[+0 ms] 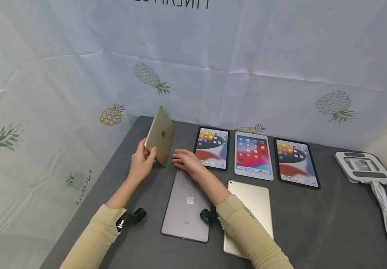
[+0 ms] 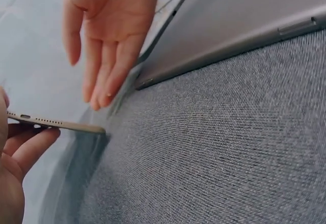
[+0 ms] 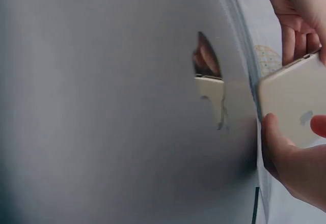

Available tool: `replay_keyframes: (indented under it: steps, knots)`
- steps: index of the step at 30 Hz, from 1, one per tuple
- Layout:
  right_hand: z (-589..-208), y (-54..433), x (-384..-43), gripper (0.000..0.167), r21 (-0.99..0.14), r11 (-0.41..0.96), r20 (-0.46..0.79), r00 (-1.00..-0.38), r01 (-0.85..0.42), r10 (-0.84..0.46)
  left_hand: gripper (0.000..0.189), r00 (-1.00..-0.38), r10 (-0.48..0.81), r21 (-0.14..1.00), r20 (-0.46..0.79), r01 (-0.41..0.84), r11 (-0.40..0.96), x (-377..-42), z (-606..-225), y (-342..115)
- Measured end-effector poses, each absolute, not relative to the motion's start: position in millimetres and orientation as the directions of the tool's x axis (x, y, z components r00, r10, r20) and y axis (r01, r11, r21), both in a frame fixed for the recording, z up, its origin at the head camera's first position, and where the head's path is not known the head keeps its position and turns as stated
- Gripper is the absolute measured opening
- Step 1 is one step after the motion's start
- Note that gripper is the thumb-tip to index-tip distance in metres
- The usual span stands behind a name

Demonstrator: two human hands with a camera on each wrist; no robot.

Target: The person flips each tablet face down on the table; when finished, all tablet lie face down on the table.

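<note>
My left hand (image 1: pixel 141 162) grips the lower edge of a gold tablet (image 1: pixel 161 136), thumb on its back. That tablet stands nearly upright, tilted, its back with the dark logo facing right. The left wrist view shows the same tablet (image 2: pixel 76 126) edge-on, port and speaker holes visible, with my left hand's fingers (image 2: pixel 30 150) beneath. My right hand (image 1: pixel 188 162) hovers just right of it, fingers straight and holding nothing. Below the right hand, a grey tablet (image 1: pixel 183 213) lies back up. Another gold tablet (image 1: pixel 250 198), also back up, is partly covered by my right forearm.
Along the back lie a black-framed tablet (image 1: pixel 212 147), a white-framed tablet (image 1: pixel 253 155) and a second black-framed tablet (image 1: pixel 295 162), screens lit. A white stand with a coiled cable (image 1: pixel 386 213) sits at the right. A pineapple-print curtain (image 1: pixel 213 89) borders the grey table (image 1: pixel 334 224).
</note>
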State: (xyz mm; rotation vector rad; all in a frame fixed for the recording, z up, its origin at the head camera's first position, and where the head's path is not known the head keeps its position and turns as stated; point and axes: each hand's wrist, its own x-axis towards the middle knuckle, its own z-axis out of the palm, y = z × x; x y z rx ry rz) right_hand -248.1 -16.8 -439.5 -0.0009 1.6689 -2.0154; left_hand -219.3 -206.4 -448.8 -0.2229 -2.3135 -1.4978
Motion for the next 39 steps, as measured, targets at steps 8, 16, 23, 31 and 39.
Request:
replay_keyframes:
  steps: [8, 16, 23, 31, 39]
  knots:
    - [-445.4, -16.3, -248.1, 0.047, -0.908, -0.105, -0.338, -0.857, 0.406, -0.388, 0.047, -0.976, -0.190, 0.993, 0.107, 0.113, -0.024, -220.6, -449.0, -210.9]
    - [-445.7, -21.7, -249.8, 0.039, -0.872, -0.147, -0.373, -0.828, 0.467, -0.419, 0.045, -0.990, -0.128, 0.947, -0.055, -0.011, -0.321, -221.2, -452.7, -206.1]
    - [-446.9, -20.6, -252.4, 0.039, -0.860, -0.222, -0.356, -0.851, 0.460, -0.386, 0.052, -0.991, -0.059, 0.960, -0.118, -0.099, -0.262, -223.3, -454.8, -211.9]
    - [-447.3, -17.1, -254.7, 0.039, -0.876, -0.215, -0.347, -0.875, 0.431, -0.337, 0.052, -0.971, -0.105, 0.975, -0.217, -0.211, -0.065, -228.3, -455.4, -223.6]
    - [-453.2, -15.3, -255.6, 0.047, -0.898, -0.189, -0.341, -0.899, 0.398, -0.274, 0.059, -0.952, -0.260, 0.903, -0.161, -0.248, 0.350, -234.2, -453.4, -224.1]
